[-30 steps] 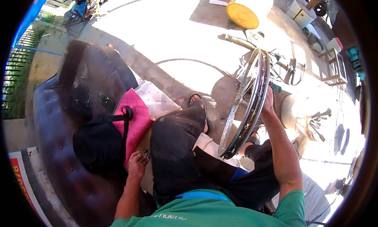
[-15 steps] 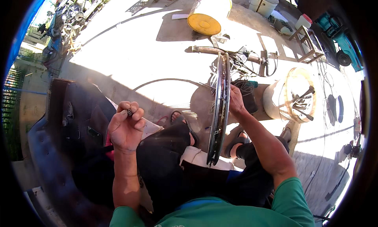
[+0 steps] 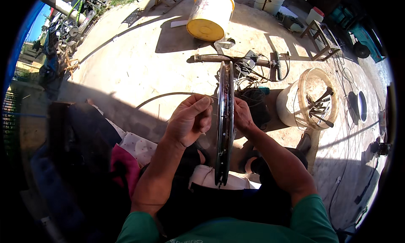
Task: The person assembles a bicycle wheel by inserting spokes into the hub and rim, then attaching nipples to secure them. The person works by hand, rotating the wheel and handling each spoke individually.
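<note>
A bare wheel rim (image 3: 225, 133) stands upright between my knees, seen almost edge-on, with a row of holes along it. My right hand (image 3: 242, 115) is closed on its right side, fingers partly hidden behind the metal. Close to the rim's left side, my left hand (image 3: 190, 120) is raised with thumb and forefinger pinched together. A thin wire-like piece shows between those fingertips and the rim; what the pinch holds is too small to make out.
A white bucket (image 3: 291, 102) with several dark tools stands at the right. Beyond the rim lie a metal pipe (image 3: 211, 58) and tangled cables (image 3: 252, 95). Farther back are a yellow-bottomed bucket (image 3: 206, 28) on its side and a small stool (image 3: 322, 47). Pink cloth (image 3: 125, 167) lies at my left.
My left hand has moved right and forward, from beside my left knee to the rim. The small dark metal pieces it showed are out of sight. The rim looks more upright.
</note>
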`<state>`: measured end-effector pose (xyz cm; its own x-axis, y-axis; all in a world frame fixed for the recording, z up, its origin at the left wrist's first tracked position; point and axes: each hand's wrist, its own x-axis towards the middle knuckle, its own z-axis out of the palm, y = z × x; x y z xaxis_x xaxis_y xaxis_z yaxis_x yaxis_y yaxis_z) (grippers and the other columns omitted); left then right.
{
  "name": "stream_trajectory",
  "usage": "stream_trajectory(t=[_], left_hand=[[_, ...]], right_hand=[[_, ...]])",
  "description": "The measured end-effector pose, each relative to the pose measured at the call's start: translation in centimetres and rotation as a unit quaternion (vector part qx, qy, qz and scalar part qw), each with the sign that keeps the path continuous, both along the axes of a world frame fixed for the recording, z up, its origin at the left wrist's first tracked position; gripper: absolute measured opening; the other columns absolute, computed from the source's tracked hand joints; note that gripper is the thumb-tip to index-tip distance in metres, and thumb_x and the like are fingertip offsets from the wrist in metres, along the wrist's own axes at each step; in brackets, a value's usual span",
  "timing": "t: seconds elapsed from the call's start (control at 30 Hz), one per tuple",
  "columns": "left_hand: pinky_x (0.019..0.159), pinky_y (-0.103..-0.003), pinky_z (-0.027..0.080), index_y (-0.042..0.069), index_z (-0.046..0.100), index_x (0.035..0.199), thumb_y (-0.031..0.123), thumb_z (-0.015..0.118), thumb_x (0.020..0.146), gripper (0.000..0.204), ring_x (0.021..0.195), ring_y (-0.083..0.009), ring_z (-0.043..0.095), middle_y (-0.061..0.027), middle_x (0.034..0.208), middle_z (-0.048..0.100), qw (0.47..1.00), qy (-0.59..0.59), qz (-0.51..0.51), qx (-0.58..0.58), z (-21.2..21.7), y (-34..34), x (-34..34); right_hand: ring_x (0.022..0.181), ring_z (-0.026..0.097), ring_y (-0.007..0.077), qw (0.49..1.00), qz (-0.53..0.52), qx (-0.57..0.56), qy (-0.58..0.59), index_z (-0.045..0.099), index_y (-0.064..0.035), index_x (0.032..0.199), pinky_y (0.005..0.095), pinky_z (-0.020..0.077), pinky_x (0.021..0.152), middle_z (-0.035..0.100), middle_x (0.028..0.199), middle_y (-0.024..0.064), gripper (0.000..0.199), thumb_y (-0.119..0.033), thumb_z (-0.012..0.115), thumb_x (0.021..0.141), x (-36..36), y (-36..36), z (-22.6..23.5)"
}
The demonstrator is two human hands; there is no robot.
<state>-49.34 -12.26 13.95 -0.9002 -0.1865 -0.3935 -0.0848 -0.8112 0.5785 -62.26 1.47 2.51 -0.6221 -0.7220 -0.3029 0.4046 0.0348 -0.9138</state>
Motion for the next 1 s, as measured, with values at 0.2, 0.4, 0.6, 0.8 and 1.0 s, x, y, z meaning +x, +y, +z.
stream_trajectory(t=[0.2,0.4,0.6,0.8,1.0], left_hand=[[0.052,-0.024,0.045,0.002,0.063,0.106,0.009,0.063,0.095,0.014,0.061,-0.0090,0.055,-0.0054,0.087,0.065,0.996,-0.058,-0.004,-0.064,0.7,0.3,-0.3],[0.046,-0.022,0.042,0.000,0.064,0.105,0.008,0.066,0.092,0.015,0.053,-0.0074,0.052,-0.0039,0.079,0.064,0.987,-0.079,-0.027,-0.134,1.6,0.0,0.3],[0.045,-0.020,0.043,-0.002,0.067,0.099,0.007,0.070,0.090,0.014,0.054,-0.0041,0.053,-0.0017,0.071,0.064,0.923,-0.118,-0.066,-0.361,2.5,1.1,0.4],[0.048,-0.020,0.048,-0.003,0.069,0.103,0.006,0.070,0.091,0.015,0.060,-0.0040,0.058,-0.0036,0.073,0.068,0.854,-0.096,-0.085,-0.504,1.9,1.6,0.5],[0.047,-0.021,0.048,-0.003,0.069,0.105,0.005,0.069,0.091,0.016,0.060,-0.0047,0.060,-0.0040,0.072,0.068,0.850,-0.092,-0.087,-0.511,1.8,1.6,0.4]], right_hand=[[0.059,0.042,0.0028,1.000,-0.005,-0.002,-0.017,0.066,-0.0035,0.085,0.0230,0.0340,0.051,0.052,0.067,-0.0056,0.044,-0.038,0.047,0.106,0.1,-0.1,-0.9],[0.059,0.043,0.0032,1.000,0.001,0.012,-0.009,0.066,-0.0032,0.085,0.0230,0.0344,0.052,0.055,0.068,-0.0046,0.045,-0.039,0.047,0.106,0.1,-0.2,0.9],[0.060,0.043,0.0041,1.000,0.004,0.001,0.002,0.065,-0.0036,0.083,0.0239,0.0357,0.053,0.053,0.068,-0.0041,0.046,-0.040,0.047,0.105,0.1,-0.1,-0.5],[0.059,0.042,0.0038,1.000,0.007,-0.017,-0.005,0.064,-0.0041,0.082,0.0242,0.0355,0.053,0.050,0.067,-0.0050,0.046,-0.038,0.045,0.107,0.2,-0.1,0.2],[0.060,0.042,0.0038,0.999,0.015,-0.033,-0.011,0.064,-0.0034,0.084,0.0242,0.0350,0.054,0.050,0.068,-0.0053,0.047,-0.038,0.044,0.107,0.1,-0.2,-0.6]])
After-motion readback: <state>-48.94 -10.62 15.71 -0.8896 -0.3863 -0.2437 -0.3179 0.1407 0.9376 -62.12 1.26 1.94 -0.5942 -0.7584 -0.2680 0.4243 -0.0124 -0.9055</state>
